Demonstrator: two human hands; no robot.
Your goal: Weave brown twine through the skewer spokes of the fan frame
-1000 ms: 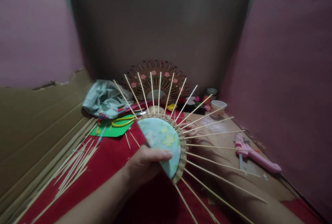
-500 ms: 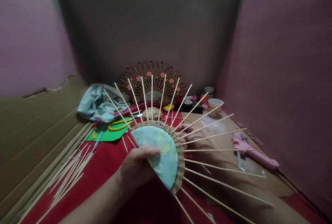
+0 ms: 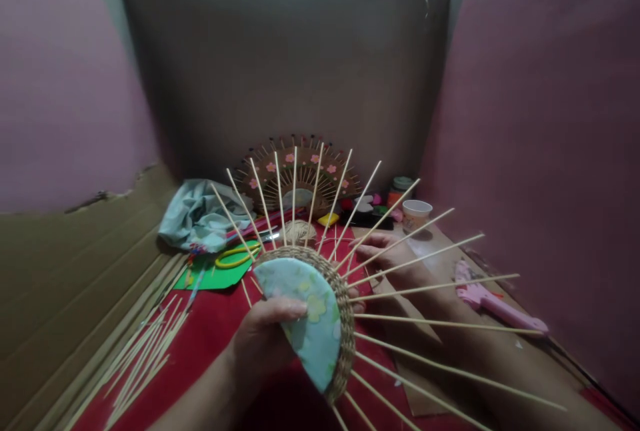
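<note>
My left hand [image 3: 273, 331] grips a half-round fan piece, its thumb pressed on the pale blue floral fabric [image 3: 320, 338]. A woven twine band [image 3: 345, 324] edges the fabric's curve, and thin wooden sticks [image 3: 320, 198] radiate out from it. Behind the sticks on the right is my right hand [image 3: 383, 254], its fingers drawn together near a thin strand of twine [image 3: 330, 240]; the sticks partly hide the fingertips. A ball of twine [image 3: 299, 232] lies beyond the band.
A finished-looking fan with pink flowers [image 3: 305, 171] stands at the back. Yellow-handled scissors [image 3: 235, 258] lie on green sheet [image 3: 220, 278]; loose sticks [image 3: 145, 351] and crumpled cloth [image 3: 200, 218] are left. A paper cup [image 3: 417, 216] and pink glue gun [image 3: 493, 304] are right.
The view has tilted up slightly, so the scene sits lower. My right hand has moved outward from the woven band, and the fan piece has turned slightly clockwise in my left hand.
</note>
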